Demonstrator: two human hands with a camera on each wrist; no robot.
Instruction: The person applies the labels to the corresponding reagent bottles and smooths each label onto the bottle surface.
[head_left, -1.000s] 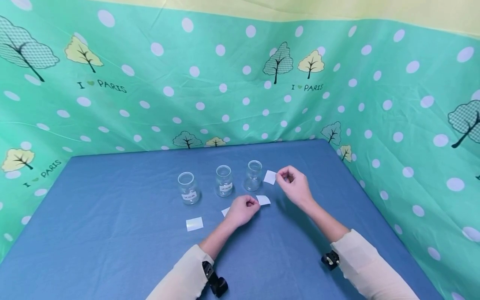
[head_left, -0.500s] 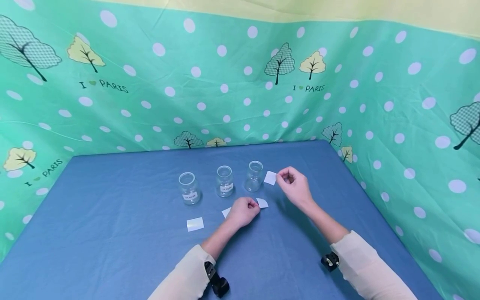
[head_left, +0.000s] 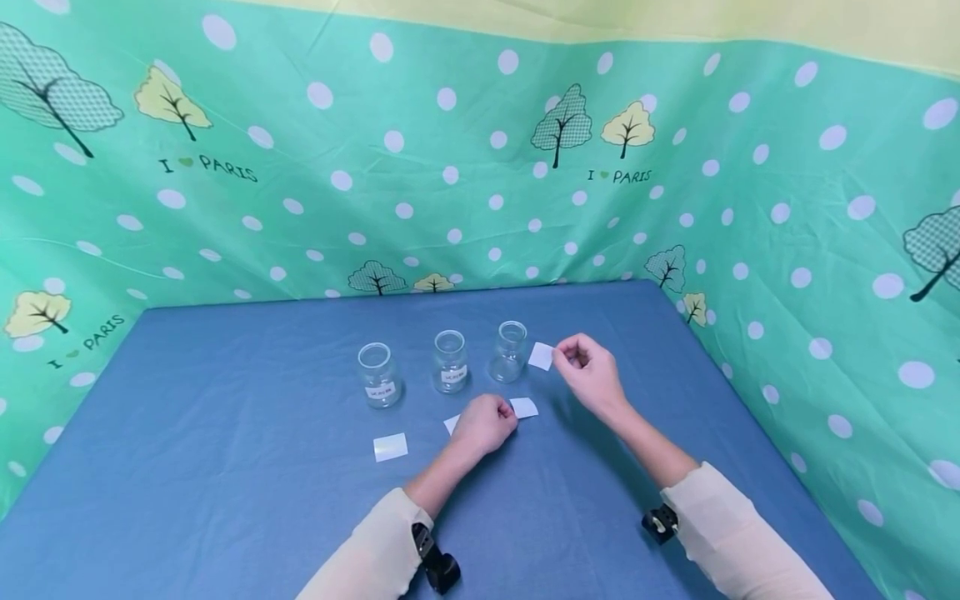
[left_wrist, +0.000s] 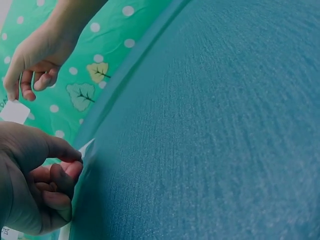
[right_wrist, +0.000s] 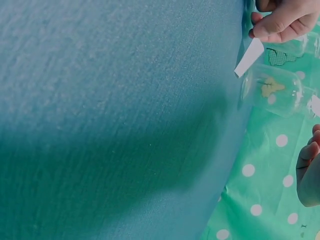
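Note:
In the head view my right hand [head_left: 591,375] pinches a small white label [head_left: 542,356] by its edge, holding it up just right of the rightmost glass jar [head_left: 507,354]. That jar shows no label on its side. My left hand [head_left: 483,423] is low over the table, thumb and forefinger together at the edge of a second white piece of paper [head_left: 523,407]. The right wrist view shows this white paper [right_wrist: 250,57] slanting out from the left hand's fingertips. In the left wrist view the other fingers of the left hand [left_wrist: 42,185] are curled.
Two more glass jars, the left one [head_left: 378,375] and the middle one [head_left: 450,362], stand in a row with printed white labels on them. A white paper piece [head_left: 390,447] lies on the blue tablecloth [head_left: 247,467]; another [head_left: 452,423] is partly hidden behind the left hand.
The left hand and the white paper at its fingertips have shifted slightly down toward the table. The right hand and its label stay nearly still.

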